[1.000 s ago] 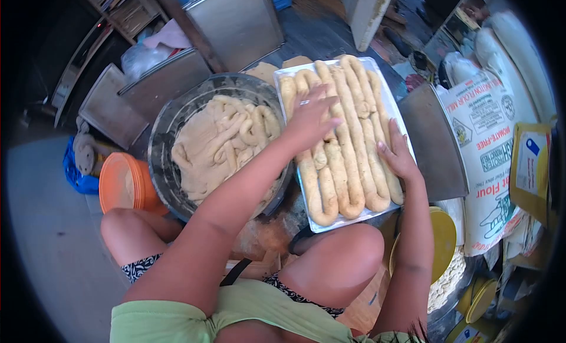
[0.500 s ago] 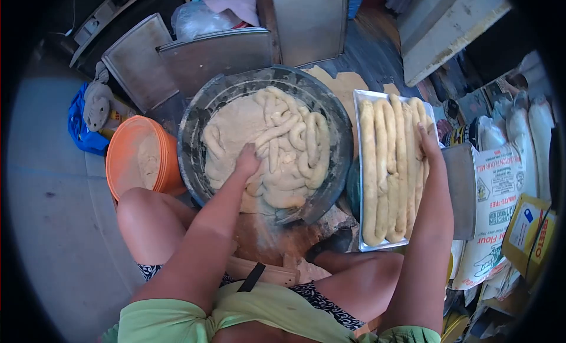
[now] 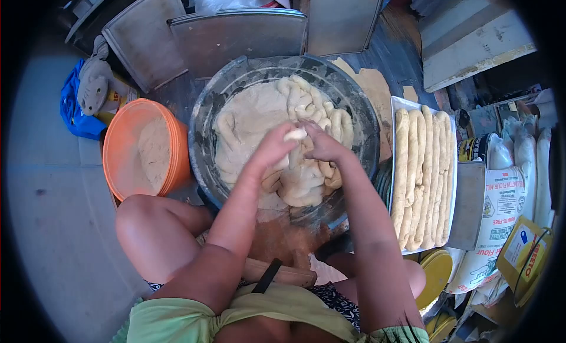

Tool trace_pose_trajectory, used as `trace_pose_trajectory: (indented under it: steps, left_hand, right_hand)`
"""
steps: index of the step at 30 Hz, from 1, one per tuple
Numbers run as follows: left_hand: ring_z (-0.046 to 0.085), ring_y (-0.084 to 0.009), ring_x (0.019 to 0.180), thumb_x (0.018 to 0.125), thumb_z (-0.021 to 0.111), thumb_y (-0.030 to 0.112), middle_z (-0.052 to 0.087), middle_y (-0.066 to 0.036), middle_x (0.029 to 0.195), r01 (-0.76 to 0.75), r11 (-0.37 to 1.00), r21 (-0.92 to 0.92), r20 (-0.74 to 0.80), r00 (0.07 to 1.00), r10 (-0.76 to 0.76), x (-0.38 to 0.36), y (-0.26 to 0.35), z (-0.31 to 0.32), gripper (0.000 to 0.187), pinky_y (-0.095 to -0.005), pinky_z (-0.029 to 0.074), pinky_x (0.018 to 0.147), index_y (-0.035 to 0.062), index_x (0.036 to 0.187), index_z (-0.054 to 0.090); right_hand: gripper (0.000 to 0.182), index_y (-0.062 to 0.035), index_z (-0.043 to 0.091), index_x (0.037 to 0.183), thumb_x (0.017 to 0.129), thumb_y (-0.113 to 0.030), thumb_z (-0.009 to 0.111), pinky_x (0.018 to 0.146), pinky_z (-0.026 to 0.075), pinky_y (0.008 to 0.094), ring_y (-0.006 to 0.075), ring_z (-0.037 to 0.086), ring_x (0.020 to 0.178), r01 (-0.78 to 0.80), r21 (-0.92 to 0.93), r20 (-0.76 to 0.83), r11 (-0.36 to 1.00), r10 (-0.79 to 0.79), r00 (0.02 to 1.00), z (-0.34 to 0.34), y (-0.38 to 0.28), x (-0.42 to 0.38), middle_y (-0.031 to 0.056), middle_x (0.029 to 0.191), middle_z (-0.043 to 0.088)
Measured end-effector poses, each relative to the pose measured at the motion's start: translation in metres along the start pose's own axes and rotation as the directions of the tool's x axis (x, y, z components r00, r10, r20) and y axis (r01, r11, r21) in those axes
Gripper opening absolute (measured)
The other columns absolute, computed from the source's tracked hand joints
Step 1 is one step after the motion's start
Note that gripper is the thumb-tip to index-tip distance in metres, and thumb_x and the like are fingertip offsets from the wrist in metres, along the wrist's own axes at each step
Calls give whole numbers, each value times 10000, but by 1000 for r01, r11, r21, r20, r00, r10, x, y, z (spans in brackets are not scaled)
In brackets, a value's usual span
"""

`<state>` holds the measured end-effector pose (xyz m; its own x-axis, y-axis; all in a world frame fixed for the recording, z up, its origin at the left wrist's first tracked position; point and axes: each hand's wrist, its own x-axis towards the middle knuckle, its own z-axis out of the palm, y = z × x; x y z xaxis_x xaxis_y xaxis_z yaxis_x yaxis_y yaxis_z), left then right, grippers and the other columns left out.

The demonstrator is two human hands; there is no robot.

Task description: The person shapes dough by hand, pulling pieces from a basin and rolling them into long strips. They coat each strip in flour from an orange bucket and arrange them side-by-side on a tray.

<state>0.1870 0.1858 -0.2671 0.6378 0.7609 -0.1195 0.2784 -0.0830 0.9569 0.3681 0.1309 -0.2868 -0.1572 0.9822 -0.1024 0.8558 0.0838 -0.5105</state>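
Above the wide dark basin (image 3: 203, 166), my two hands meet near its middle. My left hand (image 3: 276, 145) is closed around a pale dough rope (image 3: 295, 134), a bit of which shows at the fingertips. Close beside it, my right hand (image 3: 323, 145) curls its fingers on the same dough, somewhat blurred. Below and behind the hands lie coiled dough ropes (image 3: 341, 126) and soft lumps (image 3: 300, 187), on a bed of flour (image 3: 250, 116). At the right, a metal tray (image 3: 396, 101) bears several long dough ropes (image 3: 421, 166) side by side.
An orange bucket (image 3: 180, 148) with flour-like powder stands left of the basin. Metal sheets (image 3: 242, 39) lean behind it. On the right are a flour sack (image 3: 501, 225), a yellow container (image 3: 525, 254) and a yellow lid (image 3: 436, 272). My bent legs flank the basin's near side.
My right hand has left the tray's dough ropes and come over the basin beside my left hand. My left hand has lifted dough from the pile. The view has shifted.
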Motion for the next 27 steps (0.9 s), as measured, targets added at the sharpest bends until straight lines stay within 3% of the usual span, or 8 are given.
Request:
trace_pose_trajectory:
  steps: [2, 9, 11, 13, 16, 22, 24, 27]
  left_hand:
    - [554, -117, 741, 714, 614, 76, 587, -42, 819, 40, 996, -76, 142, 989, -29, 7, 38, -46, 208, -270, 442, 650, 18, 911, 579]
    - [603, -180, 793, 734, 664, 95, 637, -83, 865, -18, 999, 29, -104, 994, 21, 11, -31, -128, 247, -287, 462, 730, 15, 963, 619]
    - [573, -241, 1008, 797, 648, 190, 614, -130, 1070, 194, 939, 284, -334, 938, -92, 22, -87, -117, 383, -314, 431, 883, 8, 1127, 579]
    - [497, -285, 1117, 807, 641, 247, 546, -163, 1179, 237, 852, 467, -353, 933, -66, 30, -137, -88, 444, -347, 383, 946, 30, 1183, 550]
    - [346, -341, 1271, 810, 625, 365, 388, -167, 1364, 227, 785, 576, -279, 958, -72, 30, -161, -50, 545, -444, 284, 1031, 98, 1268, 502]
    - [349, -323, 1252, 740, 680, 284, 414, -163, 1326, 116, 598, 793, -32, 988, -150, 14, -123, -30, 492, -433, 296, 1008, 96, 1174, 541]
    - [464, -315, 1169, 712, 694, 230, 496, -166, 1242, 17, 442, 897, 35, 993, -110, 18, -119, -33, 437, -437, 382, 944, 70, 1099, 566]
    - [606, -234, 840, 679, 661, 114, 591, -135, 964, 185, 926, 329, 392, 866, -312, 29, -81, -27, 296, -370, 494, 694, 46, 945, 552]
  right_hand:
    - [520, -79, 528, 1164, 690, -195, 708, 896, 422, 360, 307, 556, 1044, -92, 444, -16, 891, 111, 994, 24, -2, 16, 155, 1155, 578]
    - [380, -6, 573, 987, 741, -252, 726, 681, 476, 319, 210, 610, 689, -440, 783, 245, 440, 432, 868, 60, -42, 14, 93, 741, 623]
    - [426, 1, 555, 1087, 756, -220, 708, 760, 473, 327, 231, 611, 829, -473, 736, 190, 485, 523, 831, 70, -37, 15, 147, 900, 624]
    - [585, -31, 462, 1257, 770, -273, 679, 938, 396, 413, 278, 504, 1111, -356, 353, -409, 865, 484, 773, 122, -11, 19, 219, 1200, 509]
    - [725, -63, 262, 1404, 812, -340, 577, 1057, 193, 546, 365, 237, 1323, -423, -174, -171, 889, 396, 902, 164, -49, 3, 228, 1426, 259]
    - [805, -28, 289, 1371, 715, -288, 676, 1065, 204, 487, 353, 258, 1316, -160, 180, 325, 971, 95, 941, 169, -49, -17, 224, 1391, 299]
    - [776, -21, 368, 1311, 657, -228, 731, 1060, 215, 464, 319, 309, 1290, -318, 288, -260, 903, 393, 882, 155, -44, -13, 206, 1339, 366]
    - [605, -27, 454, 1218, 670, -106, 699, 971, 358, 432, 277, 490, 1126, -193, 296, -481, 936, 321, 816, 110, -57, 5, 158, 1169, 517]
